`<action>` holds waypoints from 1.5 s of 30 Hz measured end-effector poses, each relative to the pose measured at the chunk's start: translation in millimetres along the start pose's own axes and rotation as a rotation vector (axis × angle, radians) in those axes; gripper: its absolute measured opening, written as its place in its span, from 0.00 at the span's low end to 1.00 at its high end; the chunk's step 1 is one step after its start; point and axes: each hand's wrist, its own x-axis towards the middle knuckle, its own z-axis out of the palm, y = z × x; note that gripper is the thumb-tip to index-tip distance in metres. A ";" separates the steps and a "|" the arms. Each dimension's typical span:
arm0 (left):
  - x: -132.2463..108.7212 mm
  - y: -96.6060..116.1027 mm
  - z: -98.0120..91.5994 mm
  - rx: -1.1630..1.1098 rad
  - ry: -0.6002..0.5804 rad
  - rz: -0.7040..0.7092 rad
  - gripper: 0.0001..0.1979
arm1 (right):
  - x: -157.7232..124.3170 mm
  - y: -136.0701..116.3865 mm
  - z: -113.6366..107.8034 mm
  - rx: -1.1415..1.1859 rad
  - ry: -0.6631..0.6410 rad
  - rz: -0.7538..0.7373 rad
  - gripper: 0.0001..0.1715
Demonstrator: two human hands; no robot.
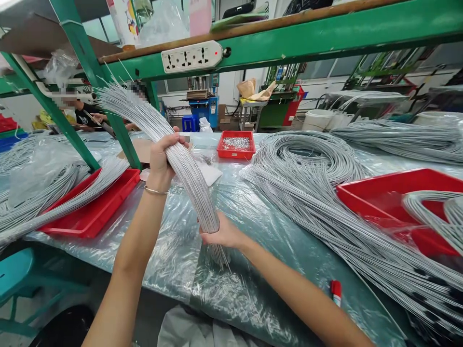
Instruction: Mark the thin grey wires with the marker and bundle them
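A thick bundle of thin grey wires (191, 176) slants across the middle of the view, its upper ends fanned out near the green frame. My left hand (164, 152) is wrapped round its upper part, with a bangle on that wrist. Lower down, my right hand (222, 231) grips the bundle near its bottom ends. Those ends point down close over the plastic-covered table (170, 241); whether they touch it I cannot tell. Behind the bundle lies a white sheet (211, 174), partly covered by it.
A small red tray (236, 144) holds many tiny metallic pieces. Coiled grey wires (307, 159) spread along the right, beside a larger red tray (390, 185). Another red tray (97, 217) with wires stands left. A red-capped marker (336, 291) lies front right. A green shelf beam (289, 48) crosses overhead.
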 end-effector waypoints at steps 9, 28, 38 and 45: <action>-18.4 1.0 12.7 0.015 -0.020 -0.062 0.05 | -20.4 50.7 15.0 -0.104 0.190 -0.132 0.10; -22.5 22.7 87.0 0.226 -0.277 -0.111 0.07 | 0.6 43.6 47.1 -0.119 0.299 -0.096 0.12; 3.8 23.1 91.7 0.915 -0.818 -0.432 0.16 | -28.1 -20.9 -7.3 -0.190 -0.045 -0.006 0.63; -42.3 -83.9 29.7 0.772 -1.171 -1.001 0.36 | -47.4 -15.6 -37.9 1.064 0.843 -0.255 0.50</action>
